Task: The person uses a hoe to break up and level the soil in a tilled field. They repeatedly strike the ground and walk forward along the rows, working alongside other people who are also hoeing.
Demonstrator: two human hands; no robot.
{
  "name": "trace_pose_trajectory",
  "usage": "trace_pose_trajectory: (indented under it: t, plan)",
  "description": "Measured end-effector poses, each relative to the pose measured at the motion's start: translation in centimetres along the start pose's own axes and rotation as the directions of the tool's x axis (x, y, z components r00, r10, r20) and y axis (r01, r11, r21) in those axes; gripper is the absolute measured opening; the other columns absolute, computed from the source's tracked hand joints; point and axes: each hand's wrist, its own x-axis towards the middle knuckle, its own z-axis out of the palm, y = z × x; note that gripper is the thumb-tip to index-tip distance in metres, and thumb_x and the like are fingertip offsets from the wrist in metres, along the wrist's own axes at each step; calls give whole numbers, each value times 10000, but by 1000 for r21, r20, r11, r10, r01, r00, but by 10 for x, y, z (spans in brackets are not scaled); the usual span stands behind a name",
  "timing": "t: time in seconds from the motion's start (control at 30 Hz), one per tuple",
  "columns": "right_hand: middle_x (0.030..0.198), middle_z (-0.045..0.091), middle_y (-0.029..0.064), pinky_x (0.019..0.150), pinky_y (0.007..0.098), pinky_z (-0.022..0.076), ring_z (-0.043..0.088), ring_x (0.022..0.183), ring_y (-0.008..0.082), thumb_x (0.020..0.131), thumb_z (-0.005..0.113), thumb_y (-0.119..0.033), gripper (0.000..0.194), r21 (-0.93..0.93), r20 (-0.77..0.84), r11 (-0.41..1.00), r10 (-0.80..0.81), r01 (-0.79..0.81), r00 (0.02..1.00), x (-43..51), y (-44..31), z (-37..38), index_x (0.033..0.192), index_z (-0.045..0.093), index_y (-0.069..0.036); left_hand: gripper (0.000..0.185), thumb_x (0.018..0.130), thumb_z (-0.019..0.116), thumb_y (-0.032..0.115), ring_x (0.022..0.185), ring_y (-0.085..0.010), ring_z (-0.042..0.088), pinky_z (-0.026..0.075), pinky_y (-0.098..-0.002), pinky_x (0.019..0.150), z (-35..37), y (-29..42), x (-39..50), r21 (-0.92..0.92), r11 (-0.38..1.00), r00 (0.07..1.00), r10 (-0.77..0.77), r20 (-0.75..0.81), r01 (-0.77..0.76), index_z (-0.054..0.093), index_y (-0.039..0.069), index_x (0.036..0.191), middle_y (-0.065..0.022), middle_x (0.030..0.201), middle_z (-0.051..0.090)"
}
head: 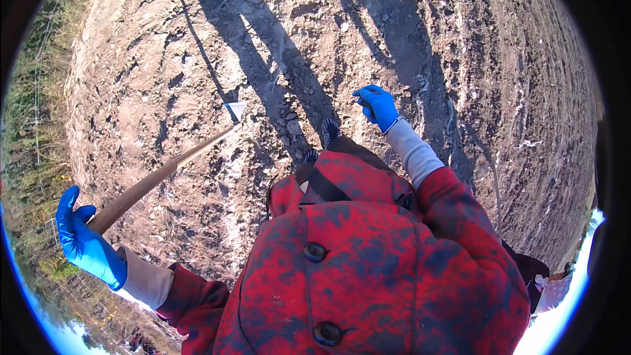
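My left hand (91, 244), in a blue glove, is at the left with the upper end of a hoe's wooden handle (162, 172) in its loose grip. The handle slants down and away to the hoe's metal blade (235, 110), which is at the soil. My right hand (378, 107), also gloved in blue, hangs over the ground ahead of my feet with its fingers bent. Whether anything small is between those fingertips is hidden. The hand touches neither the hoe nor the soil.
Dry, cloddy soil (148, 84) spreads around my shoes (330, 130), with pale plastic-like scraps (528, 144) on it. Brush (37, 123) borders the left side. A thin pole (495, 192) and part of another person's dark clothing (530, 268) appear at the right. Long shadows stretch ahead.
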Motion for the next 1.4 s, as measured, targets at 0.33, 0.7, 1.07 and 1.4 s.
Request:
trace_pose_trajectory:
  t: [0.33,0.7,1.07,1.4]
  plan:
    - [631,515,3,328,201,256,399,412,61,806,533,-201,149,15,-206,1000,-10,14,978,11,10,-11,871,604,-87,298,744,399,-17,596,-76,463,371,-205,558,9,10,1,-34,994,994,-106,0,106,645,58,894,-19,783,598]
    - [613,460,-29,324,190,230,340,414,42,839,494,-196,208,304,-163,949,-39,88,986,-58,-42,-11,930,587,-34,305,774,363,-18,694,-120,527,379,-217,565,16,20,7,3,999,990,43,134,-43,612,61,930,-77,1015,590]
    - [601,524,-5,321,190,271,390,391,49,815,544,-191,149,89,-203,967,-219,241,954,27,-72,-2,878,626,-84,219,655,361,-63,677,-114,517,354,-211,552,49,19,34,-48,999,993,6,114,-1,563,22,649,-71,799,593]
    - [605,471,-25,313,181,228,374,400,44,844,502,-201,181,100,-222,988,-97,122,970,55,-72,-28,917,611,-77,219,638,360,-66,673,-135,520,372,-224,539,39,-2,43,2,1000,999,-17,47,17,564,12,639,-97,789,594]
